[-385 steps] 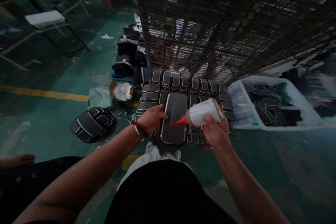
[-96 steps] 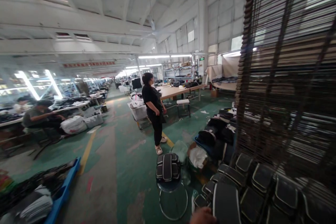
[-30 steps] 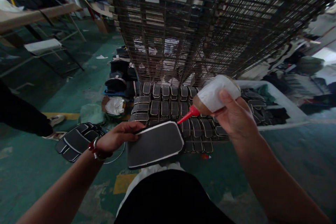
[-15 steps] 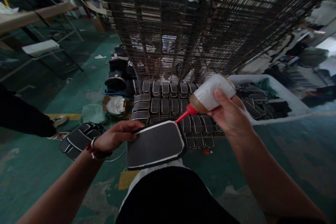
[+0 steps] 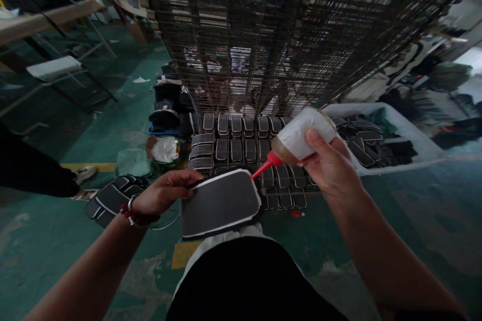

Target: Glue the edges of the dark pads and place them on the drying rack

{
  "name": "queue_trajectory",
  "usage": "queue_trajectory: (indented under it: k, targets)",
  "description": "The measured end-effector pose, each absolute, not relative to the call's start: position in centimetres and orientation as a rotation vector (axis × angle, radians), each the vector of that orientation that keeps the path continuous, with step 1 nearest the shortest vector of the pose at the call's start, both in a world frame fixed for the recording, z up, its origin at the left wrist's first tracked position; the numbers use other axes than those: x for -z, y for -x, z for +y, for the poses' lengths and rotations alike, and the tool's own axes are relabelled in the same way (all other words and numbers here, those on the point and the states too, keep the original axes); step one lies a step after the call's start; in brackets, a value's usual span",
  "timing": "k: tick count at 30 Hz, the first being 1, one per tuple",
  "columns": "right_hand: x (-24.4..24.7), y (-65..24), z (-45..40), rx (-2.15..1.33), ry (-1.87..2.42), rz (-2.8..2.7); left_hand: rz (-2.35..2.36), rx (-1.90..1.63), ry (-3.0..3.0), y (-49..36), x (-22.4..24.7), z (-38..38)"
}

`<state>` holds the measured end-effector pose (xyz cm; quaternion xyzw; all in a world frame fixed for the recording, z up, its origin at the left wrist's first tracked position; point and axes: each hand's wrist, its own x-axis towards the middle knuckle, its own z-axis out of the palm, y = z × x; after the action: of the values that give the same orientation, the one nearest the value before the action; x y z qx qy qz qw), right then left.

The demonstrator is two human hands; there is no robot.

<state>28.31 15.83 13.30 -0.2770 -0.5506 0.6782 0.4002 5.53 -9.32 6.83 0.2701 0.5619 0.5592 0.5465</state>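
Note:
My left hand (image 5: 167, 191) pinches the far left edge of a dark grey panel (image 5: 222, 203) with rounded right corners and a black rim. A white line runs along the panel's border. In my right hand (image 5: 331, 160) is a squeeze bottle (image 5: 301, 135), wrapped in white and tilted down to the left. Its red nozzle (image 5: 266, 164) has its tip at the panel's far right corner, on or just over the white line. The fingers on the bottle's far side are partly hidden.
Several small dark pads (image 5: 236, 150) lie in rows on a wire rack (image 5: 241, 60) ahead. A white bin (image 5: 425, 153) of dark pieces stands to the right. Larger dark panels (image 5: 113, 200) lie on the floor at left, near a person's leg (image 5: 33, 165).
The nozzle tip has shifted slightly along the panel's corner, staying at the white line. The panel sits a little higher and further left in view. Both hands keep their hold.

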Motion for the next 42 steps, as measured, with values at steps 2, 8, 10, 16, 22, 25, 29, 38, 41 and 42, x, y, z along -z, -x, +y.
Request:
queue_trajectory:
  k: [2,8,10,16,22,25,29,38,41,42]
  targets:
    - [-13.3,-28.5,15.7,-1.707,0.698,-1.399,1.332,-1.336,-0.647,-5.3,-6.8,-9.3]
    - [-13.1,-29.4,15.4,-1.713,0.701,-1.42,1.329,-1.354,-0.624,-4.9,-6.2,-9.1]
    - [-13.0,-29.7,15.3,-1.721,0.713,-1.426,1.327,-1.373,-0.616,-4.8,-6.0,-9.0]
    - [-12.3,-30.5,15.2,-1.741,0.734,-1.384,1.34,-1.391,-0.601,-4.3,-5.4,-8.7]
    - [-11.8,-30.6,15.2,-1.873,0.739,-1.31,1.325,-1.422,-0.594,-4.0,-5.1,-8.4]
    - [-11.8,-29.9,15.5,-1.887,0.743,-1.251,1.31,-1.369,-0.592,-4.4,-5.6,-8.2]
    - [-11.6,-28.6,16.4,-1.861,0.722,-1.201,1.33,-1.282,-0.598,-5.0,-6.6,-8.0]
    - [-11.2,-28.4,16.4,-1.862,0.74,-1.223,1.311,-1.319,-0.582,-4.8,-6.7,-8.1]
    - [-11.1,-29.0,16.1,-1.865,0.768,-1.212,1.313,-1.359,-0.557,-4.5,-6.3,-8.0]
    - [-11.0,-29.2,16.1,-1.866,0.779,-1.205,1.313,-1.371,-0.546,-4.5,-6.1,-8.0]
